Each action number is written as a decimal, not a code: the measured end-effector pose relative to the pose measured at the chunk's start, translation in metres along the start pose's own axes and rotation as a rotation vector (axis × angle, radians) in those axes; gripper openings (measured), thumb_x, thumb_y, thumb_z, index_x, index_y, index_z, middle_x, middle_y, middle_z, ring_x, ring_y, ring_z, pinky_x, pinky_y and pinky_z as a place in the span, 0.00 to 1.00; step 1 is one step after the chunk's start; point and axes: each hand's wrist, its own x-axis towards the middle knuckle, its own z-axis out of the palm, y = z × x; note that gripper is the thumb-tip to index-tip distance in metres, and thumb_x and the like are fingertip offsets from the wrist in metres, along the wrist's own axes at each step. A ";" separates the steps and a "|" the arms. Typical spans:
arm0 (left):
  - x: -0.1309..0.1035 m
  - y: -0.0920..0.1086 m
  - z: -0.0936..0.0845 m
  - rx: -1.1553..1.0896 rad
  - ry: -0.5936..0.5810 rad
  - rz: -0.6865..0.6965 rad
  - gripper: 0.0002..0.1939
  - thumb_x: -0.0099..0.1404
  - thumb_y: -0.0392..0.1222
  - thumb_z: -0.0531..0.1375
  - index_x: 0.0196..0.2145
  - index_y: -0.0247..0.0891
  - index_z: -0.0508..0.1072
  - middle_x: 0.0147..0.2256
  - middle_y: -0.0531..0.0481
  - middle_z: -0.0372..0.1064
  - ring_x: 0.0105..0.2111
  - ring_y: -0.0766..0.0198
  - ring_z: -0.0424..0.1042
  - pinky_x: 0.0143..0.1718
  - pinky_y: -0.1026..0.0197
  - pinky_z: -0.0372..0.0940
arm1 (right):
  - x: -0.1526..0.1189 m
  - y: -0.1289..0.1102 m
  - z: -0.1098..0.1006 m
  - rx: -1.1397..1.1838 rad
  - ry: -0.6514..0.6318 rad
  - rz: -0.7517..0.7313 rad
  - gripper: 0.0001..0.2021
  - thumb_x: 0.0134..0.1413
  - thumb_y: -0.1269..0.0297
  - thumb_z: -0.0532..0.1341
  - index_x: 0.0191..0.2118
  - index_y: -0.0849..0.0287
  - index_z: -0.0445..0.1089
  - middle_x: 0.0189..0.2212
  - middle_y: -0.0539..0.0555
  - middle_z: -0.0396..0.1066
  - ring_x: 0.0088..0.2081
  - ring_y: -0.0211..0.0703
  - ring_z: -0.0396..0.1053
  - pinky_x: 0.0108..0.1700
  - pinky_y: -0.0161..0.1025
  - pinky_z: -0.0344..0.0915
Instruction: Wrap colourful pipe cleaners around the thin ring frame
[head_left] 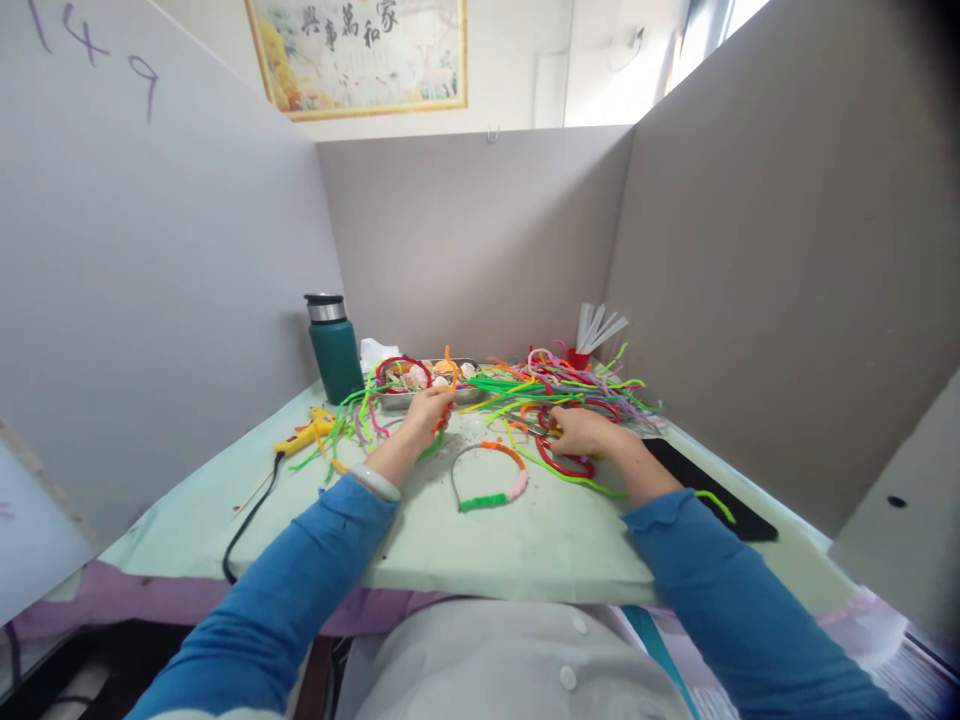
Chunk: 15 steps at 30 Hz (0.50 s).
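My left hand (430,412) is closed on an orange pipe cleaner (448,368), which sticks up above the fingers. My right hand (577,432) is closed around scissors (534,430), largely covered by the fingers, with the blades pointing left. Beneath and beside it lie a red fuzzy loop (564,468) and loose pipe cleaners. Between the two hands, on the table, rests a headband (487,501) partly wrapped in green, pink and orange, with its left side bare.
A yellow glue gun (306,434) with a black cord lies left, before a green bottle (335,355). At the back are a metal tray (397,400), a pipe-cleaner heap (517,385) and a red cup (578,358) of glue sticks. A black mat (712,495) lies right; partitions (480,240) surround the table.
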 end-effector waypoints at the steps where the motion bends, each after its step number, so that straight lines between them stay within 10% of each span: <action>1: 0.001 -0.001 0.000 -0.001 -0.003 -0.001 0.08 0.51 0.39 0.59 0.26 0.34 0.63 0.19 0.55 0.61 0.13 0.76 0.55 0.13 0.70 0.47 | 0.001 0.001 0.000 0.002 -0.005 -0.024 0.20 0.38 0.60 0.62 0.41 0.59 0.68 0.37 0.56 0.70 0.34 0.44 0.67 0.29 0.33 0.57; 15: 0.005 -0.007 -0.002 -0.046 -0.067 0.017 0.08 0.50 0.39 0.60 0.28 0.34 0.65 0.18 0.55 0.60 0.13 0.75 0.55 0.12 0.69 0.46 | 0.000 0.018 -0.018 1.085 -0.131 0.073 0.10 0.45 0.61 0.59 0.36 0.58 0.67 0.20 0.50 0.67 0.22 0.38 0.64 0.21 0.33 0.59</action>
